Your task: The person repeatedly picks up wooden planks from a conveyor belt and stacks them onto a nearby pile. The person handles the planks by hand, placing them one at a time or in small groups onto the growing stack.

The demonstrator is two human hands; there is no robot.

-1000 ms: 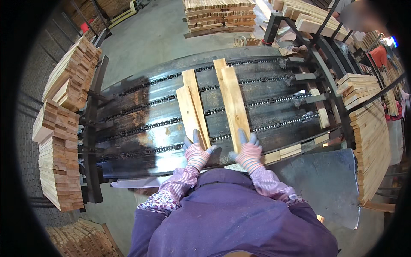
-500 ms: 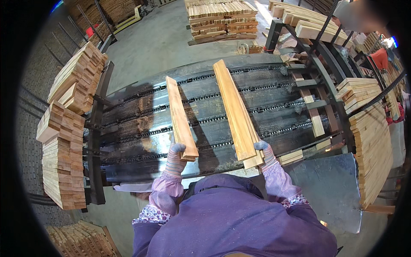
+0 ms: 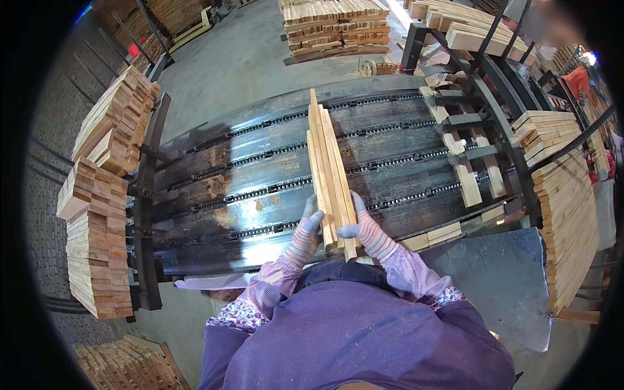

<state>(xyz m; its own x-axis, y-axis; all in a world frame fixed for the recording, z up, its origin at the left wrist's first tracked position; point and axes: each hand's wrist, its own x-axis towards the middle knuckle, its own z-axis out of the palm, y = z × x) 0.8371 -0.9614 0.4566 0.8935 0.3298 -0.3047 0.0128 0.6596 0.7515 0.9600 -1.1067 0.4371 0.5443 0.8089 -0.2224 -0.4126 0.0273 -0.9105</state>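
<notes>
Several long wooden boards (image 3: 330,175) stand on edge in one bundle, pointing away from me over a dark metal chain conveyor (image 3: 260,208). Their near ends are close to my body and roughly lined up; the far ends are uneven. My left hand (image 3: 310,220), in a grey knit glove with a striped cuff, is closed against the bundle's left side. My right hand (image 3: 361,224), gloved alike, grips the right side, with its thumb over the near part of the boards. Fingers beneath the boards are hidden.
Stacked boards (image 3: 97,240) stand on the left beside a black metal frame (image 3: 148,208). Another tall board stack (image 3: 565,214) is at the right, near a grey metal sheet (image 3: 494,279). Loose boards (image 3: 463,169) lie at the conveyor's right end. A pallet stack (image 3: 335,32) stands beyond.
The boards held apart in my two hands have come together into one bundle, turned on edge. My left hand moved right and my right hand moved left.
</notes>
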